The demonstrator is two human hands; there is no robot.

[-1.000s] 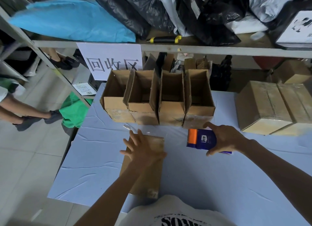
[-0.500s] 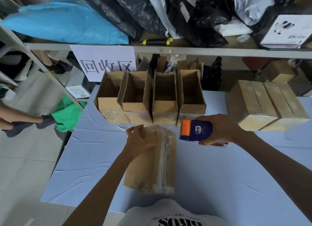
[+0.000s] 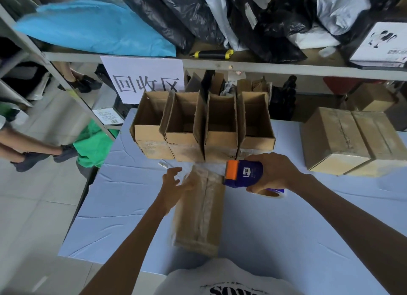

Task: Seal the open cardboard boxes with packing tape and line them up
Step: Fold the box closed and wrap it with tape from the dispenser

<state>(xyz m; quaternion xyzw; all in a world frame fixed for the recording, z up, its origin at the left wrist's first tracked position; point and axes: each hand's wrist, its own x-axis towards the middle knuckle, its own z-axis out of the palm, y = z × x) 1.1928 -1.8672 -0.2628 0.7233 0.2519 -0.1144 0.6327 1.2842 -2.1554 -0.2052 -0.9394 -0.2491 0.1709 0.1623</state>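
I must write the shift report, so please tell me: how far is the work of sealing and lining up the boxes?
Done: two sealed boxes sit side by side on the right of the table. In hand: one closed box lies before the person, tape along its seam; the right hand grips the tape dispenser at its far end, and the left hand touches it. Left: four open boxes in a row at the back.

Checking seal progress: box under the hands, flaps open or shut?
Shut. The box lies flat on the table, flaps closed along a centre seam, glossy tape over it.
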